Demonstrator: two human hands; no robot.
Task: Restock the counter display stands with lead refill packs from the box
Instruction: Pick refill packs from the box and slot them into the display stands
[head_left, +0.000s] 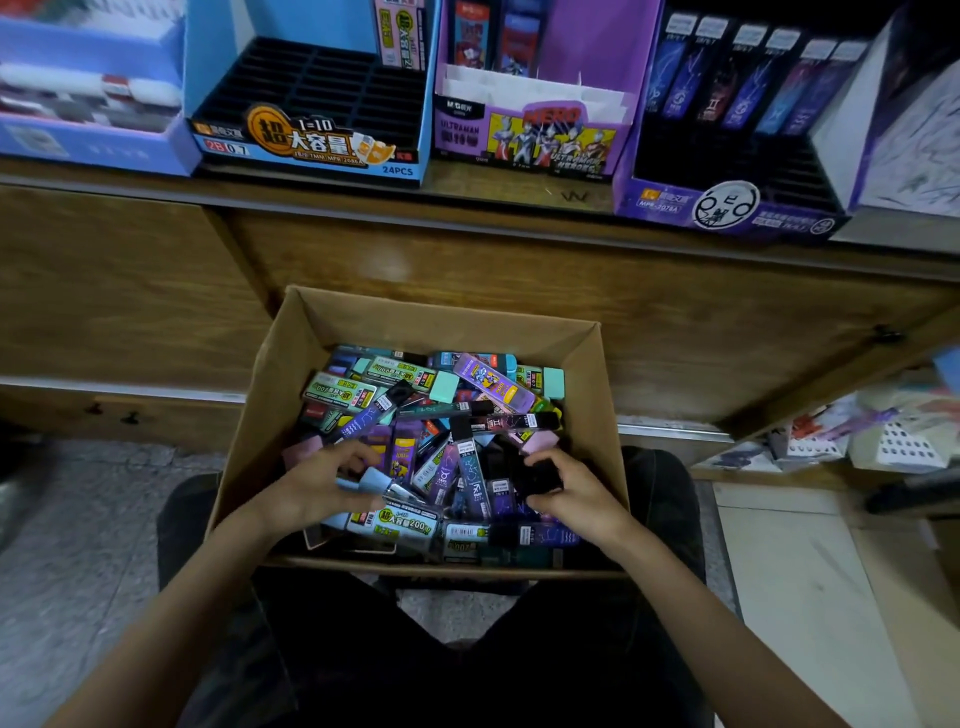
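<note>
Both hands are down in the cardboard box, picking out packs. The left hand is closed on a light-blue-capped lead refill pack. The right hand pinches a black-capped pack. Best to sort by color first: blue ones go in the blue display stand above the box, which looks nearly bare.
</note>
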